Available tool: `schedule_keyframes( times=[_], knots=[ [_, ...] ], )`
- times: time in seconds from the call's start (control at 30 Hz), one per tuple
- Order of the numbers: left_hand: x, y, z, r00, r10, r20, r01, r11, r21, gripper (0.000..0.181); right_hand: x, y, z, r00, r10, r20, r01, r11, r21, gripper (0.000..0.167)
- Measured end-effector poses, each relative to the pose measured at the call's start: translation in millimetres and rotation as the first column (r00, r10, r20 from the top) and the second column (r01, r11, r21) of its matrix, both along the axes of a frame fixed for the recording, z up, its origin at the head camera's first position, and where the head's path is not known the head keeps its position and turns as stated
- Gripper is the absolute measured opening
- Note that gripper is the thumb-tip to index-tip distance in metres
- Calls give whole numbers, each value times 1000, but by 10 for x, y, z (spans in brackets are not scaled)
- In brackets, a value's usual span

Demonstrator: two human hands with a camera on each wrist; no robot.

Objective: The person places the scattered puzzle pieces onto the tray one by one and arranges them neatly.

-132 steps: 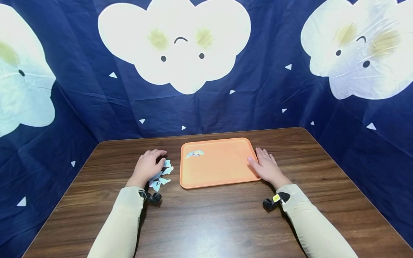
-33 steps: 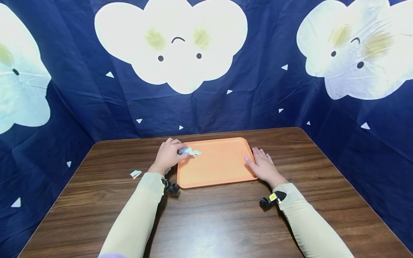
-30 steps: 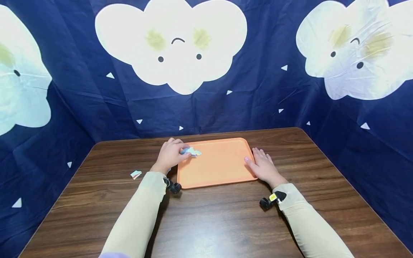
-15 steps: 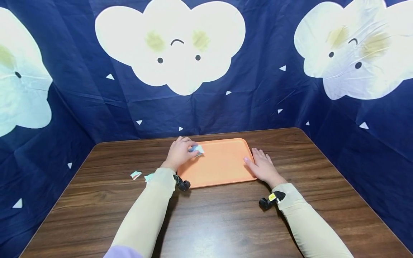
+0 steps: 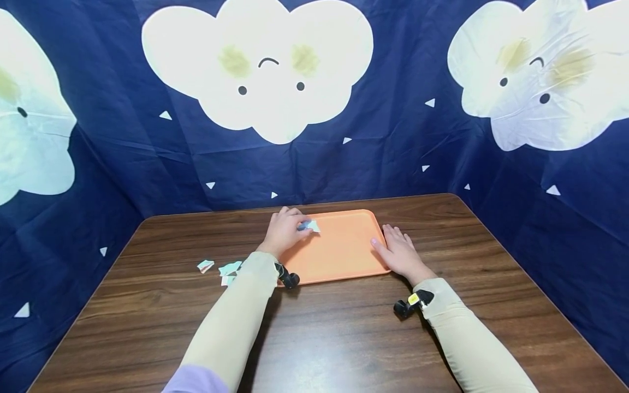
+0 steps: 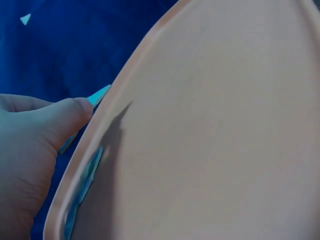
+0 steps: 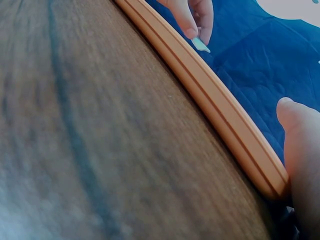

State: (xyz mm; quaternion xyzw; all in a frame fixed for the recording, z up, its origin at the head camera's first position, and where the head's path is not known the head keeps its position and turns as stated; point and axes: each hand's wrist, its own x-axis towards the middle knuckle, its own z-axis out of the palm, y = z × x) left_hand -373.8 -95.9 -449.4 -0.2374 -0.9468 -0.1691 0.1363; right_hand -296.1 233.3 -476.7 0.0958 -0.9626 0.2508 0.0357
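Observation:
My left hand [image 5: 286,232] is over the left part of the orange tray [image 5: 339,251], pinching a light-blue puzzle piece [image 5: 313,226] between thumb and fingers. In the left wrist view this piece [image 6: 100,94] is held above the tray, its shadow falling on the surface. Below it, another blue piece [image 6: 82,190] lies flat inside the tray's edge; in the head view my hand hides it. My right hand [image 5: 402,252] rests at the tray's right side, fingers straight on the table and thumb over the rim.
Several light-blue puzzle pieces [image 5: 230,268] lie on the wooden table [image 5: 324,338] left of the tray, partly covered by my left sleeve. One white-and-blue piece [image 5: 205,266] lies apart, farther left. A dark blue curtain [image 5: 314,169] with clouds surrounds the table's back and sides.
My left hand has gone from the pile of pieces onto the tray with a puzzle piece, then shifted slightly right over it. More loose pieces show behind the sleeve. My right hand stays at the rim.

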Motion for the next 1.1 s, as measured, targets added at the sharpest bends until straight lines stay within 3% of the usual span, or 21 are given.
schedule_keyframes(
  times=[0.43,0.7,0.97,1.1],
  knots=[
    [-19,155,-8,998,-17,56,21,998,-56,36,-3,-12,8,1000,1,2,-1,1000,5,81],
    [-20,262,-48,999,-4,48,6,1000,-26,37,-20,-5,-2,1000,-9,7,9,1000,19,81],
    [-20,314,-72,992,13,125,-6,998,-62,35,-25,-5,-12,1000,-13,1,13,1000,-2,80],
    [-20,317,-50,983,28,179,-22,999,-37,32,-25,-18,-21,1000,-17,-3,17,1000,2,79]
  ],
)
